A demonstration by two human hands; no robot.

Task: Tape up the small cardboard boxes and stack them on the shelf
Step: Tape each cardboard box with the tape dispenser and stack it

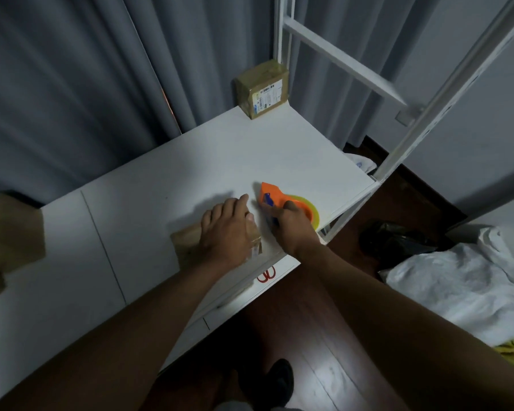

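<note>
I see matt white shelf [279, 149] | glossy orange plastic dispenser [275, 194] | taped brown cardboard box [187, 241] | glossy wood floor [324, 366]

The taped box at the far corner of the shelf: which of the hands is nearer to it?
Right. The right hand holds the tape dispenser, somewhat closer to the far box; the left hand presses the near box.

Both forearms are bare to the frame edge; no sleeves, rings or watch visible. One dark, rounded shoe [275, 381] covers a foot.
</note>
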